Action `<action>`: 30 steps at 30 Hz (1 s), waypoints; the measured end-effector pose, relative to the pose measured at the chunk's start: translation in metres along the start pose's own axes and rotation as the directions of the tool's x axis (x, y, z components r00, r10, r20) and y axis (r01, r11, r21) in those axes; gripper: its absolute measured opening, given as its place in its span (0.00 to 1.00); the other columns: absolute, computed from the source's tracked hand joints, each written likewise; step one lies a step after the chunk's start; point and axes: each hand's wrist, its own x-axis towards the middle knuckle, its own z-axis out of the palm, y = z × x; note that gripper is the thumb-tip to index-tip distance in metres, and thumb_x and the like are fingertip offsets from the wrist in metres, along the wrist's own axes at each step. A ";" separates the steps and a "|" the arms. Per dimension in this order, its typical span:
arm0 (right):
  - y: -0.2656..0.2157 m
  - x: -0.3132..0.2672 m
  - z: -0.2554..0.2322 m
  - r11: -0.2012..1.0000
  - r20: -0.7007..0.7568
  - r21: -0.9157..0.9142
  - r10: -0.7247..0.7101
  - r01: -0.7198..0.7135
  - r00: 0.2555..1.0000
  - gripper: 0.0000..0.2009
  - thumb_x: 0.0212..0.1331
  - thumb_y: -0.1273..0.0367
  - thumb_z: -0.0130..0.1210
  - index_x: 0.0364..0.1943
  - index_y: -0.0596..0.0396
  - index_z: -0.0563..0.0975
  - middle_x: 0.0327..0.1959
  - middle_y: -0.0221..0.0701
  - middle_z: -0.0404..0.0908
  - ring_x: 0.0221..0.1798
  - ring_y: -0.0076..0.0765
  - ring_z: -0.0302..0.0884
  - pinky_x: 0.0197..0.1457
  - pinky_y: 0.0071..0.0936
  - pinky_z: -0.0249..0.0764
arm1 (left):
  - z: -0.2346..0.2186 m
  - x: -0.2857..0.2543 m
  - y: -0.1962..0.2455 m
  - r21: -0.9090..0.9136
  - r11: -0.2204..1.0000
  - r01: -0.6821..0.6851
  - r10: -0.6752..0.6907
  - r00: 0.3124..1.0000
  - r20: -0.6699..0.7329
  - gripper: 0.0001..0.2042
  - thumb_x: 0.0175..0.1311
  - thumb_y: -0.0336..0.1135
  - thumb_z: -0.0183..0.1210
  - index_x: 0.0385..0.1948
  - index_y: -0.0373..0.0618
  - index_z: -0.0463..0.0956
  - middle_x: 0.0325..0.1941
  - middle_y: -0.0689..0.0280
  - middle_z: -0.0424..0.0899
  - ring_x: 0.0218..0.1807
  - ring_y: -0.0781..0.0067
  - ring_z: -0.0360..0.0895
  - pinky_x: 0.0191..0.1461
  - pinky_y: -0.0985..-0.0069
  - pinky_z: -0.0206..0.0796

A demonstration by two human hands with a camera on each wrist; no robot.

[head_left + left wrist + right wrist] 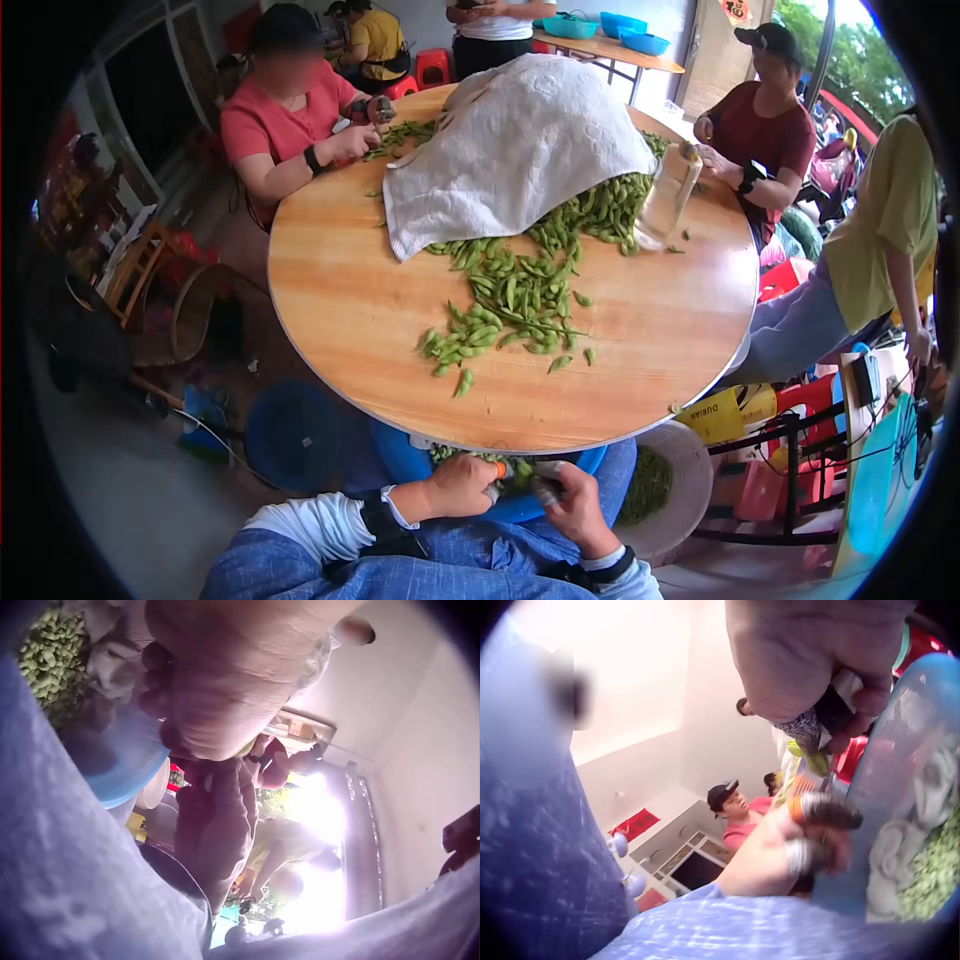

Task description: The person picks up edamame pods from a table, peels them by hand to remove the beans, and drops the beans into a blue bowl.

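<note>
Both hands meet low over a blue basin in the lap. The right hand pinches a green soybean pod between fingers and a thumb with a grey speckled cover. Just below it in the right wrist view, the left hand has its fingers bent, with an orange band and grey tape on its digits. I cannot tell whether the left hand holds anything. Shelled green beans lie in the basin beside a whitish crumpled cloth. In the left wrist view, the left palm hides most of the work.
Loose pods lie on the round wooden table, under and around a white towel. A clear bottle stands at the heap's right. A pale basket with green scraps sits at the right knee. Two people work across the table.
</note>
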 end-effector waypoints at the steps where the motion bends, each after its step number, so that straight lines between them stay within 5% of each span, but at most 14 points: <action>1: 0.007 -0.005 -0.009 0.997 -0.055 -0.067 -0.030 0.026 0.998 0.09 0.44 0.80 0.53 0.32 0.60 0.74 0.26 0.37 0.75 0.29 0.31 0.74 0.33 0.24 0.70 | 0.009 0.001 -0.006 0.168 0.979 -0.119 0.134 0.988 -0.079 0.19 0.49 0.35 0.54 0.45 0.46 0.68 0.49 0.53 0.68 0.52 0.60 0.65 0.56 0.63 0.52; 2: 0.021 -0.013 -0.021 0.988 -0.132 -0.156 0.001 -0.022 0.991 0.09 0.43 0.81 0.52 0.32 0.60 0.75 0.26 0.36 0.76 0.29 0.31 0.74 0.33 0.23 0.70 | 0.013 0.001 -0.011 0.336 0.917 -0.217 0.274 0.953 -0.131 0.16 0.50 0.34 0.53 0.43 0.47 0.69 0.46 0.53 0.71 0.49 0.60 0.68 0.52 0.61 0.57; 4: 0.032 -0.035 -0.062 0.952 -0.319 -0.241 0.104 -0.187 0.942 0.10 0.41 0.81 0.52 0.31 0.59 0.76 0.24 0.37 0.76 0.28 0.32 0.75 0.33 0.24 0.70 | 0.016 -0.010 -0.010 0.338 0.874 -0.350 0.441 0.862 -0.249 0.14 0.51 0.34 0.52 0.41 0.45 0.70 0.43 0.54 0.73 0.47 0.59 0.69 0.48 0.63 0.60; 5: 0.056 -0.047 -0.086 0.864 -0.403 -0.451 0.027 -0.224 0.915 0.10 0.41 0.81 0.50 0.31 0.60 0.75 0.23 0.39 0.75 0.26 0.33 0.74 0.32 0.25 0.70 | 0.016 -0.015 -0.009 0.353 0.843 -0.406 0.514 0.802 -0.305 0.13 0.52 0.34 0.52 0.40 0.44 0.71 0.41 0.55 0.73 0.45 0.59 0.70 0.46 0.64 0.61; 6: 0.052 -0.057 -0.104 0.805 -0.478 -0.445 0.156 -0.392 0.864 0.09 0.41 0.80 0.49 0.31 0.61 0.74 0.22 0.40 0.75 0.25 0.34 0.74 0.30 0.25 0.68 | -0.004 -0.022 0.003 0.158 0.877 -0.455 0.480 0.850 -0.217 0.13 0.52 0.34 0.52 0.40 0.42 0.71 0.39 0.54 0.74 0.43 0.58 0.71 0.42 0.67 0.63; 8: 0.069 -0.084 -0.133 0.837 -0.593 -0.347 0.153 -0.422 0.790 0.06 0.43 0.78 0.49 0.28 0.64 0.73 0.21 0.38 0.75 0.22 0.30 0.70 0.30 0.23 0.67 | -0.063 -0.026 0.010 0.184 0.897 -0.401 0.440 0.775 -0.453 0.14 0.51 0.32 0.53 0.41 0.41 0.70 0.37 0.54 0.74 0.43 0.58 0.71 0.42 0.68 0.64; 12: 0.063 -0.082 -0.123 0.927 -0.579 -0.129 0.217 -0.351 0.786 0.04 0.46 0.78 0.50 0.27 0.64 0.73 0.21 0.29 0.74 0.25 0.19 0.68 0.30 0.17 0.66 | -0.131 0.018 -0.003 0.371 0.912 -0.175 0.410 0.419 -0.810 0.11 0.49 0.28 0.52 0.35 0.38 0.72 0.31 0.54 0.73 0.35 0.54 0.70 0.38 0.67 0.63; 15: 0.035 -0.058 -0.097 0.958 -0.514 -0.002 0.244 -0.285 0.822 0.05 0.47 0.78 0.50 0.30 0.64 0.73 0.24 0.27 0.74 0.27 0.18 0.68 0.32 0.16 0.66 | -0.147 0.052 -0.040 0.489 0.871 0.057 0.381 0.551 -0.743 0.09 0.41 0.25 0.52 0.27 0.36 0.72 0.29 0.55 0.72 0.35 0.53 0.69 0.40 0.64 0.61; 18: 0.017 -0.039 -0.079 0.975 -0.434 0.031 0.213 -0.221 0.875 0.05 0.49 0.78 0.51 0.31 0.64 0.73 0.25 0.28 0.75 0.29 0.19 0.70 0.34 0.16 0.67 | -0.158 0.049 -0.035 0.450 0.892 0.050 0.348 0.562 -0.750 0.04 0.39 0.22 0.50 0.19 0.38 0.70 0.26 0.57 0.71 0.36 0.55 0.69 0.43 0.66 0.61; 21: 0.004 -0.019 -0.063 0.984 -0.334 0.125 0.164 -0.129 0.928 0.07 0.50 0.78 0.52 0.34 0.63 0.73 0.28 0.30 0.75 0.31 0.21 0.71 0.37 0.16 0.67 | -0.162 0.026 -0.019 0.536 0.835 0.124 0.420 0.486 -0.766 0.07 0.40 0.27 0.54 0.24 0.37 0.73 0.26 0.57 0.71 0.35 0.53 0.69 0.39 0.64 0.61; 22: -0.009 -0.009 -0.057 0.984 -0.281 0.155 0.132 -0.091 0.951 0.08 0.50 0.78 0.52 0.36 0.64 0.73 0.29 0.30 0.75 0.33 0.21 0.71 0.39 0.17 0.67 | -0.159 0.017 -0.012 0.585 0.806 0.093 0.500 0.422 -0.756 0.06 0.45 0.29 0.56 0.24 0.37 0.74 0.23 0.59 0.72 0.29 0.63 0.71 0.34 0.70 0.63; 25: -0.029 0.018 -0.036 0.922 -0.112 0.383 0.108 -0.057 0.988 0.12 0.52 0.75 0.51 0.42 0.64 0.71 0.34 0.29 0.75 0.38 0.22 0.70 0.43 0.18 0.66 | -0.128 -0.010 0.027 -0.095 0.959 -0.269 0.106 0.645 -0.757 0.08 0.51 0.33 0.56 0.26 0.37 0.73 0.21 0.65 0.73 0.23 0.77 0.69 0.27 0.79 0.62; 28: -0.042 0.038 -0.018 0.828 0.034 0.551 0.099 -0.101 0.995 0.14 0.53 0.73 0.50 0.44 0.65 0.70 0.35 0.28 0.75 0.39 0.21 0.70 0.46 0.17 0.65 | -0.087 -0.006 0.026 -0.552 0.660 -0.510 0.091 0.783 -0.615 0.08 0.55 0.33 0.54 0.28 0.37 0.73 0.17 0.71 0.73 0.18 0.84 0.65 0.22 0.85 0.57; 30: -0.046 0.043 -0.011 0.777 0.096 0.615 0.096 -0.135 0.991 0.14 0.53 0.73 0.51 0.44 0.64 0.70 0.35 0.28 0.75 0.39 0.21 0.70 0.45 0.17 0.65 | -0.075 -0.013 0.028 -0.736 0.560 -0.379 0.082 0.910 -0.406 0.07 0.56 0.33 0.52 0.28 0.39 0.73 0.17 0.73 0.71 0.18 0.86 0.64 0.22 0.87 0.57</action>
